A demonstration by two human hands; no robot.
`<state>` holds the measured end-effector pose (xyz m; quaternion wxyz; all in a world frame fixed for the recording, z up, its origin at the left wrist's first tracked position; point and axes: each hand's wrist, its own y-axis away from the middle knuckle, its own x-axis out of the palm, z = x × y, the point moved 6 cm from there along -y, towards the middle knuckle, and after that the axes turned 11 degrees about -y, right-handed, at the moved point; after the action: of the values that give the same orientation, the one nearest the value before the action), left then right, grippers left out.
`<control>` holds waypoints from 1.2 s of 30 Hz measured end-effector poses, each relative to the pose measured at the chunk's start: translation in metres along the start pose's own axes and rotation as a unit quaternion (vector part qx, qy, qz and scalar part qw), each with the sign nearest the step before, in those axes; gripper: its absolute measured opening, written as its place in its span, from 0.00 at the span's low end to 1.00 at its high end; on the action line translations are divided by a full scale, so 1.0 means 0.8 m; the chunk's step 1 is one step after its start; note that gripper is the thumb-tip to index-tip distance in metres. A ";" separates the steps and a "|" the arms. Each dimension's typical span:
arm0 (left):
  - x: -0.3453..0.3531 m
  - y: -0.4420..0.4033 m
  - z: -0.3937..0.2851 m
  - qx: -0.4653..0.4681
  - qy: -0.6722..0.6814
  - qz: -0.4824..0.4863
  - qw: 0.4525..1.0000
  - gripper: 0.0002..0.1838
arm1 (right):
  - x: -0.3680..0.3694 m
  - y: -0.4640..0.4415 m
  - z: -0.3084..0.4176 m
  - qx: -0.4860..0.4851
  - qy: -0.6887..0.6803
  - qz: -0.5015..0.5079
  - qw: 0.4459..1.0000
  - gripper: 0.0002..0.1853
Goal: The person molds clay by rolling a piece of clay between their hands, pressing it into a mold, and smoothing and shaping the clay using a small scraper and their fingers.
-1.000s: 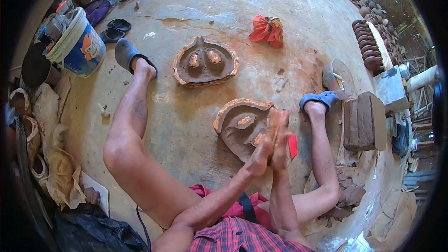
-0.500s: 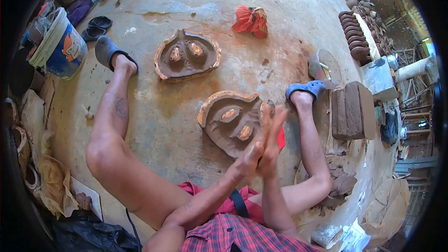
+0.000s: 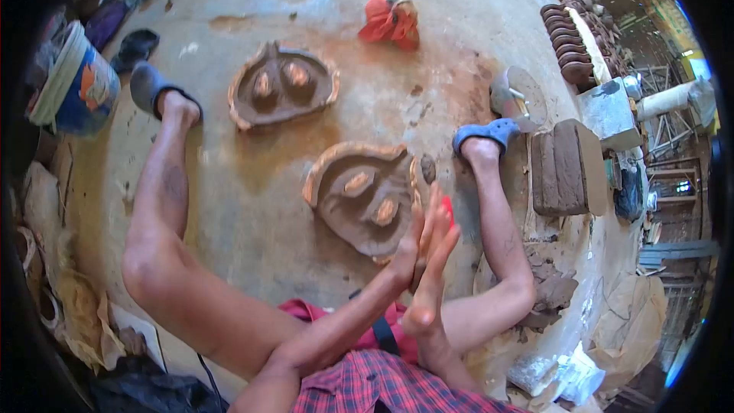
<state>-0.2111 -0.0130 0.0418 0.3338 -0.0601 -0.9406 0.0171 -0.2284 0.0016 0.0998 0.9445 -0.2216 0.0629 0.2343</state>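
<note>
My left hand (image 3: 407,248) and my right hand (image 3: 434,271) meet palm to palm, fingers stretched out and pointing away from me. A narrow dark strip shows between the palms; whether it is clay or shadow is unclear. Just left of my fingers, a rounded clay-lined mould (image 3: 348,214) lies on the floor, with two pale oval raised spots inside. A small dark lump (image 3: 428,168) is beside its right rim, beyond my fingertips. Something red (image 3: 448,213) shows behind my right fingers. A second, similar mould (image 3: 287,114) lies farther off to the left.
A red cloth bundle (image 3: 391,24) lies farther away. Clay blocks (image 3: 558,172) stand beyond my right leg, near a round dish (image 3: 527,99) and stacked brown curved pieces (image 3: 566,46). At left are a bucket (image 3: 76,84) and crumpled cloth (image 3: 80,313). My bent legs flank the moulds.
My pressed hands have slid against each other and moved closer to my body, uncovering the nearer mould's right side and the dark lump. The whole view has shifted, moving the floor objects left.
</note>
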 end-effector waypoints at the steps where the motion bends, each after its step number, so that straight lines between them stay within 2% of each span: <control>1: -0.001 -0.002 0.006 -0.017 0.048 -0.006 0.999 0.59 | 0.004 -0.005 0.006 -0.051 0.000 0.012 0.999 0.64; 2: -0.001 0.003 0.015 -0.041 0.099 -0.014 0.994 0.58 | -0.021 -0.005 -0.022 0.043 0.027 -0.054 0.997 0.64; 3: 0.002 0.008 0.019 -0.053 0.054 -0.006 0.997 0.58 | -0.051 0.003 -0.052 0.142 0.053 -0.114 0.982 0.64; 4: 0.002 0.008 0.020 -0.035 0.031 0.005 0.999 0.59 | -0.081 0.009 -0.084 0.166 0.036 -0.153 0.973 0.62; 5: 0.006 0.005 0.009 -0.017 0.014 0.013 1.000 0.59 | -0.072 0.008 -0.074 0.169 0.042 -0.151 0.973 0.62; 6: 0.005 -0.003 0.005 -0.016 0.022 0.009 1.000 0.59 | -0.040 -0.001 -0.046 0.094 0.031 -0.080 0.992 0.60; 7: -0.005 -0.007 0.001 -0.021 0.076 -0.038 0.996 0.57 | -0.018 -0.001 -0.027 0.022 0.016 -0.012 1.000 0.57; 8: -0.016 -0.005 0.002 -0.030 0.123 -0.083 0.988 0.55 | -0.018 0.004 -0.028 0.028 0.015 -0.017 0.999 0.57; 11: -0.020 0.014 0.035 -0.031 0.057 -0.033 0.997 0.61 | -0.026 0.009 -0.057 0.204 0.153 -0.044 0.966 0.56; 12: -0.015 0.019 0.030 -0.048 0.105 -0.025 0.993 0.61 | -0.027 0.012 -0.058 0.208 0.155 -0.045 0.965 0.56; 13: -0.012 0.024 0.024 -0.053 0.110 -0.027 0.992 0.61 | -0.027 0.016 -0.057 0.195 0.119 -0.054 0.972 0.55; 15: -0.013 0.010 0.006 -0.015 0.015 -0.020 1.000 0.58 | -0.025 0.011 -0.058 0.161 0.047 -0.065 0.984 0.56; 16: -0.027 0.004 0.020 -0.055 0.131 -0.118 0.983 0.62 | -0.011 0.004 -0.038 0.094 0.049 -0.023 0.994 0.53; 17: -0.028 0.004 0.021 -0.060 0.130 -0.116 0.983 0.62 | 0.004 -0.001 -0.017 0.027 0.047 0.018 0.998 0.50; 19: -0.028 0.009 0.017 -0.043 0.181 -0.121 0.975 0.62 | -0.017 0.007 -0.074 0.113 0.009 -0.054 0.992 0.51; 20: -0.030 0.013 0.030 -0.017 0.144 -0.044 0.988 0.62 | -0.026 0.015 -0.091 0.138 0.003 -0.073 0.988 0.51; 21: -0.030 0.019 0.027 -0.023 0.150 -0.044 0.987 0.62 | -0.036 0.023 -0.108 0.163 -0.003 -0.091 0.982 0.51; 23: -0.029 0.009 0.010 -0.016 0.143 -0.026 0.989 0.64 | -0.042 0.014 -0.118 0.105 0.130 -0.029 0.985 0.46; 24: -0.033 0.001 0.010 0.011 0.136 -0.062 0.989 0.64 | -0.025 0.004 -0.088 0.101 0.149 -0.022 0.983 0.48; 25: -0.032 -0.004 0.010 0.009 0.135 -0.055 0.989 0.64 | -0.008 -0.007 -0.059 0.096 0.167 -0.016 0.981 0.50; 26: -0.039 -0.002 0.008 0.023 0.098 -0.104 0.989 0.63 | -0.005 -0.007 -0.063 0.114 0.159 -0.018 0.980 0.51; 29: -0.045 0.010 -0.009 0.025 0.169 -0.109 0.979 0.59 | -0.004 -0.001 -0.080 0.158 0.138 -0.017 0.978 0.52; 31: -0.046 0.011 -0.008 0.005 0.187 -0.041 0.981 0.54 | -0.035 -0.020 -0.104 0.225 0.150 -0.079 0.959 0.56; 32: -0.048 0.012 -0.009 0.001 0.233 -0.030 0.972 0.55 | -0.035 -0.024 -0.086 0.187 0.145 -0.076 0.969 0.60; 33: -0.048 0.015 -0.011 -0.008 0.236 -0.034 0.971 0.55 | -0.034 -0.032 -0.077 0.198 0.145 -0.078 0.966 0.60; 35: -0.044 0.016 -0.015 -0.011 0.228 -0.008 0.974 0.56 | -0.042 -0.048 -0.072 0.181 0.023 -0.183 0.966 0.60; 36: -0.049 0.016 0.001 0.000 0.135 -0.075 0.988 0.55 | -0.025 -0.037 -0.086 0.194 0.156 -0.109 0.962 0.56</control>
<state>-0.1802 -0.0050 0.0159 0.4578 0.0085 -0.8889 -0.0164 -0.2328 -0.0610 0.0545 0.9677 -0.0736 0.2289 0.0761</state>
